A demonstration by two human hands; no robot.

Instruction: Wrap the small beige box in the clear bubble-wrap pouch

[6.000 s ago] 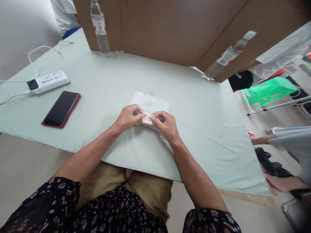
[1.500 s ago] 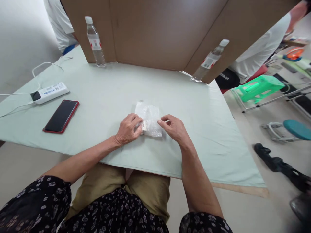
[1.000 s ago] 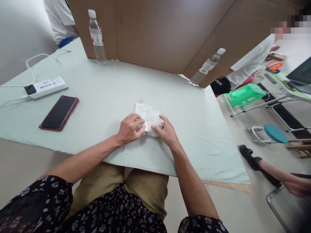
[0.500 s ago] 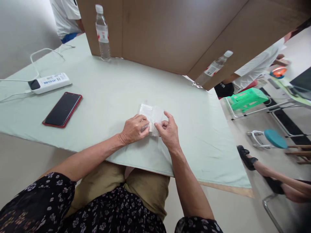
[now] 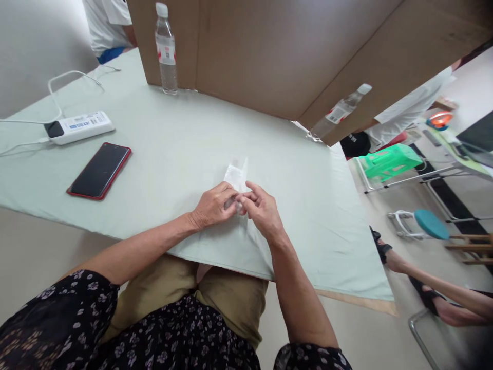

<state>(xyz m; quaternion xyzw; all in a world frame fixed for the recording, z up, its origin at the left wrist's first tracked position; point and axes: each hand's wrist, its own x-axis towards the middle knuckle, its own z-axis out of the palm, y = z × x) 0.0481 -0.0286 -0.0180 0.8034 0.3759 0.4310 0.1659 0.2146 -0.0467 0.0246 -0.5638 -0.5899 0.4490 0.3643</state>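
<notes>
A small piece of clear bubble wrap (image 5: 235,178), folded narrow, lies on the pale green table cloth (image 5: 185,139) just in front of me. My left hand (image 5: 211,206) pinches its near end from the left. My right hand (image 5: 262,214) meets it from the right, fingertips touching the same end of the wrap. Whatever is inside the wrap is hidden by my fingers.
A red-cased phone (image 5: 99,171) and a white power bank (image 5: 79,127) with cables lie at the left. Two water bottles (image 5: 166,49) (image 5: 339,111) stand against a brown cardboard screen (image 5: 277,51). At the right are stools (image 5: 389,160) and another person's legs (image 5: 435,294).
The wrap was spread wider earlier; it now stands folded into a narrow strip. My right hand moved left until its fingers met my left hand.
</notes>
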